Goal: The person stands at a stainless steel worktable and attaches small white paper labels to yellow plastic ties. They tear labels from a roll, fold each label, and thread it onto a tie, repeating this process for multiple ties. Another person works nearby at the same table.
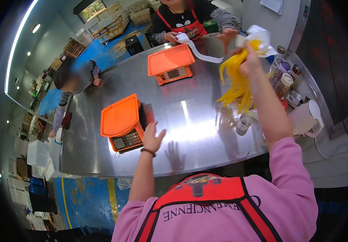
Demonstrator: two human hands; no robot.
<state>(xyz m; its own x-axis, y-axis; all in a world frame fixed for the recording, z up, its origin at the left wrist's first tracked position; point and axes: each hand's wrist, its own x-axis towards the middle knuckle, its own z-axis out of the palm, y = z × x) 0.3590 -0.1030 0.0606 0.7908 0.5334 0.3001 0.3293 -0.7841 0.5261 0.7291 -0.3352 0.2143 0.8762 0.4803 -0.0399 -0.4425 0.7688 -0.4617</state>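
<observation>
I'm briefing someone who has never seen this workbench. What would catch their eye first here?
The bunch of yellow strips raised in the right hand over the right of the steel table stands out first. Next come two orange scales: the near scale beside the open left hand, and the far scale before a person in a red apron.

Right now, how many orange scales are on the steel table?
2: one orange scale beside the left hand, another farther across the table. None seem hidden.
</observation>
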